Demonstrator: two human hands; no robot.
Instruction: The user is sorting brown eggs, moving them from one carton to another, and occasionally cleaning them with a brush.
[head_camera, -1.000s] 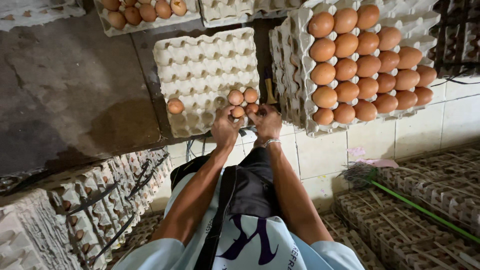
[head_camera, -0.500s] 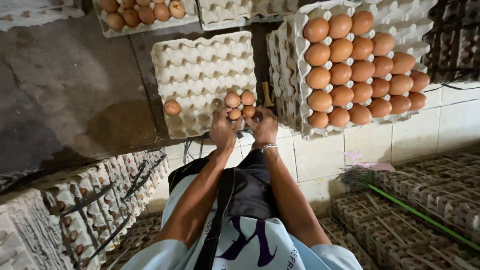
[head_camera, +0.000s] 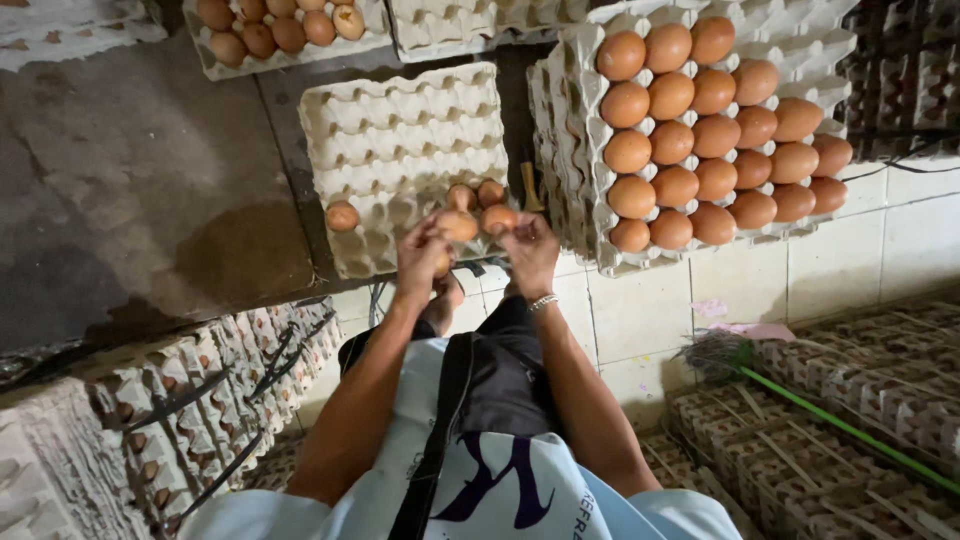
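The left hand (head_camera: 425, 258) is curling shut around a brown egg (head_camera: 458, 226), and the right hand (head_camera: 530, 252) is pinching another egg (head_camera: 498, 218), both at the near edge of the mostly empty egg tray (head_camera: 400, 130) on the worktop (head_camera: 130, 200). Just right of it, a full tray of brown eggs (head_camera: 710, 130) is sitting on a stack.

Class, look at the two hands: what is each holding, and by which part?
The left hand grips a brown egg around its lower end; the right hand pinches another egg by its side.
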